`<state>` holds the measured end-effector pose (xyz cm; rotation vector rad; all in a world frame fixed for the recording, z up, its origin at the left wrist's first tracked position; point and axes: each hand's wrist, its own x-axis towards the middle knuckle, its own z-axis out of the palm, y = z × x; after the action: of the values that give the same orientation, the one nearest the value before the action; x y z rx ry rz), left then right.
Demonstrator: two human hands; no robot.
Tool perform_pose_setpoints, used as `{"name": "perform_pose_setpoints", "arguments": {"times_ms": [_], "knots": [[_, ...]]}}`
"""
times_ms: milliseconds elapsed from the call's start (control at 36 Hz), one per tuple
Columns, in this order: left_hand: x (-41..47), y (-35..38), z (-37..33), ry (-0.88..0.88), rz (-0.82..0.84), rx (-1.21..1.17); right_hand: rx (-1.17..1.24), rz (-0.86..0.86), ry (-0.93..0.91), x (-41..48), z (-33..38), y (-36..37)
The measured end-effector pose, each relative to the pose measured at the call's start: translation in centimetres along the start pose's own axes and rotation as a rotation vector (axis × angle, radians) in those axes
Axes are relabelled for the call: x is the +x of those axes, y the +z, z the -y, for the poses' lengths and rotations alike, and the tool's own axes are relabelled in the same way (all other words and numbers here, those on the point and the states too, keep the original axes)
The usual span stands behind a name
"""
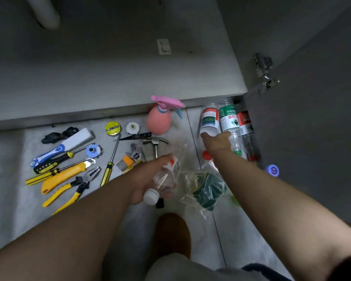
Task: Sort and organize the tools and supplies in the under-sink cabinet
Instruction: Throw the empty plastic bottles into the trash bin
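I have the clear plastic bottle (166, 175) in my left hand (146, 179), fingers wrapped round its body and the white cap end pointing back towards me. It sits nearer to me than the pink spray bottle (161, 118), a little to that sprayer's right. It looks empty, so I judge it very light and thin-walled. It will dent under a hard squeeze and the smooth label may slip. The stiffer shoulder just below the cap is the safer place to hold it.

My right hand (217, 140) is stretched out to the right of the pink spray bottle. Its fingertips are on the near end of the white-labelled bottle (210, 120). I cannot tell whether the hand has closed round that bottle or only touches it. Further right of the sprayer lie the green-labelled bottle (228, 118) and the red-labelled bottle (244, 120), side by side and touching, against the cabinet door (312, 118).

Just on my side of the sprayer is the hammer (155, 142). Off to the sprayer's left are the tape roll (112, 128), the screwdrivers and the yellow pliers (73, 187). Right of the sprayer and closer to me, a plastic bag of green pads (206, 187) lies soft and crinkled on the floor.
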<state>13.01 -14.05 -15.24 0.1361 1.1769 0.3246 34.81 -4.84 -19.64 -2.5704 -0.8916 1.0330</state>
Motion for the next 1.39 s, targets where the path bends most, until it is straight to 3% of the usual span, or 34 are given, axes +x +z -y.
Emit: {"name": "perform_pose_setpoints", "arguments": {"times_ms": [167, 278, 528, 694, 833, 1000, 1167, 1389], "knots": [[-3.6, 4.0, -1.6, 0.081, 0.032, 0.174, 0.528, 0.145, 0.104, -5.7, 0.4, -4.9], [-7.5, 6.7, -2.9, 0.203, 0.051, 0.279, 0.662, 0.219, 0.007, -11.3, -0.3, -10.7], [-17.9, 14.4, -4.3, 0.396, -0.003, 0.835, 0.487, -0.026, -0.296, -24.7, -7.3, -26.6], [-22.5, 22.4, -1.4, 0.488, 0.040, 1.244, 0.330, -0.213, -0.323, -32.0, -16.7, -34.4], [-23.2, 26.8, 4.3, 0.455, 0.038, 1.330, 0.179, -0.279, -0.300, -36.0, -24.3, -38.1], [-21.5, 27.7, 9.6, 0.482, 0.088, 1.411, -0.121, -0.182, -0.173, -38.9, -30.4, -40.8], [-21.4, 28.6, 10.9, 0.509, 0.182, 1.343, -0.423, 0.037, -0.069, -38.2, -33.3, -39.4], [-20.2, 28.9, 11.1, 0.462, 0.179, 1.407, -0.366, 0.113, -0.024, -33.8, -36.1, -29.7]]}}
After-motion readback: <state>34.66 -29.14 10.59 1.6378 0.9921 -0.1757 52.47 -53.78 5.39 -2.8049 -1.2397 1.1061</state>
